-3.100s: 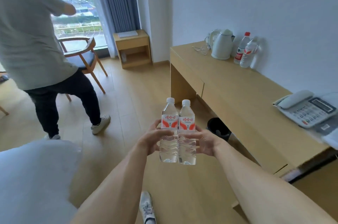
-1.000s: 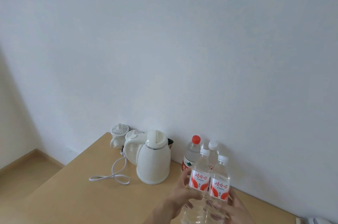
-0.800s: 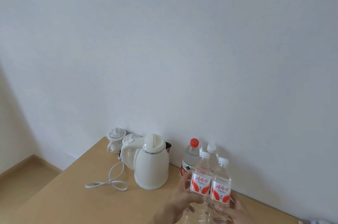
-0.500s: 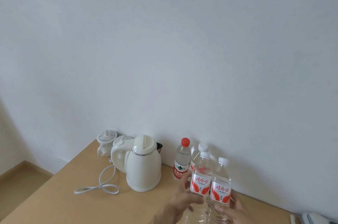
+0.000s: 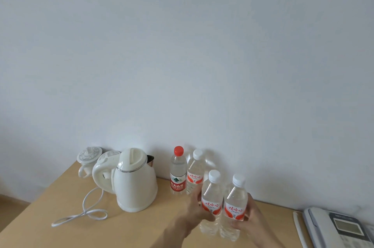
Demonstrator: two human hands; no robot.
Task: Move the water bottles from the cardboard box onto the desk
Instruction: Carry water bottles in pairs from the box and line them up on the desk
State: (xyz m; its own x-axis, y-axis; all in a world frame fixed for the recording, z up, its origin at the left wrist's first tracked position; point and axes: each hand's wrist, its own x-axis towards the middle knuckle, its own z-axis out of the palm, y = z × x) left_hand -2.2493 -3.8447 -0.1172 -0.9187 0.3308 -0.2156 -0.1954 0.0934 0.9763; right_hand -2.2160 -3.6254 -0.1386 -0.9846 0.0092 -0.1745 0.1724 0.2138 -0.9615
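Left hand (image 5: pixel 195 210) and right hand (image 5: pixel 251 219) each pinching one clear white-capped red-label water bottle (image 5: pixel 211 205), pressed side by side for stability, at the light wooden table (image 5: pixel 141 227), beside standing bottles.

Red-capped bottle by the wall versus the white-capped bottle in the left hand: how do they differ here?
The red-capped bottle has a red cap; the white-capped bottle has a white one. The red-capped bottle's label shows a green emblem above red; the white-capped bottle's is white with red script and orange shapes. The red-capped bottle stands free on the desk; the white-capped bottle is in the left hand's grip. Both are upright, clear plastic.
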